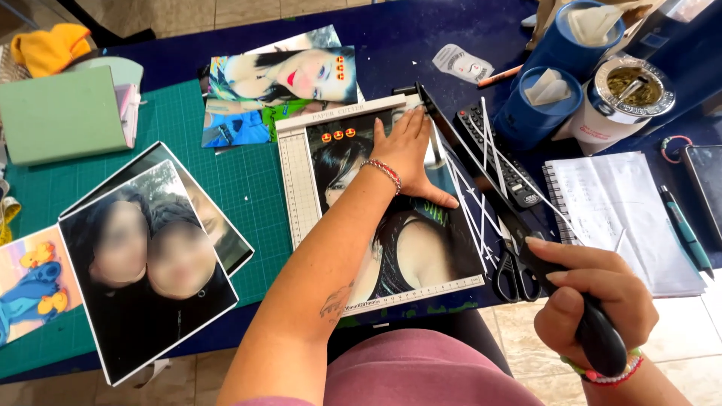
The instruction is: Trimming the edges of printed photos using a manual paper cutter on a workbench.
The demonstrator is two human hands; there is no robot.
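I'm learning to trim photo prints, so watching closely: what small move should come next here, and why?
Probably swing the black cutter arm down. The right hand grips its raised handle, while the left hand lies flat on the glossy portrait print, pinning it on the white paper trimmer board, fingers near the blade edge.

Your large printed photo [410, 244] lies flat, face up, on the white paper trimmer [295, 177], edge against the blade side. The trimmer's black blade arm [481, 177] is raised, handle end towards you.

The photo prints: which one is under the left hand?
The dark-haired portrait on the paper cutter; the left hand presses it.
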